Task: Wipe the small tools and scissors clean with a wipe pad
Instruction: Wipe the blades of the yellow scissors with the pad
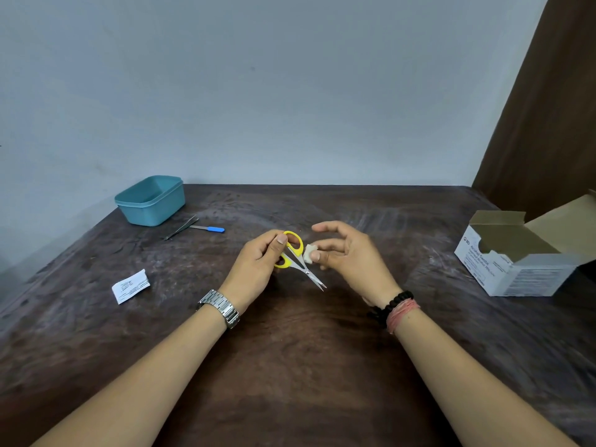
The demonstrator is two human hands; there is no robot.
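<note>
My left hand [259,262] grips small scissors [301,261] by their yellow handles, above the middle of the table. The steel blades are closed and point down to the right. My right hand [346,253] pinches a small folded white wipe pad [309,254] between thumb and fingers, right beside the scissors' handle end; its other fingers are spread. Metal tweezers [180,228] and a small tool with a blue handle [209,229] lie on the table at the back left.
A teal plastic tub [151,201] stands at the back left by the wall. A torn white wipe wrapper [130,286] lies left of my left hand. An open white box of swabs [525,253] sits at the right on the dark wooden table [290,350].
</note>
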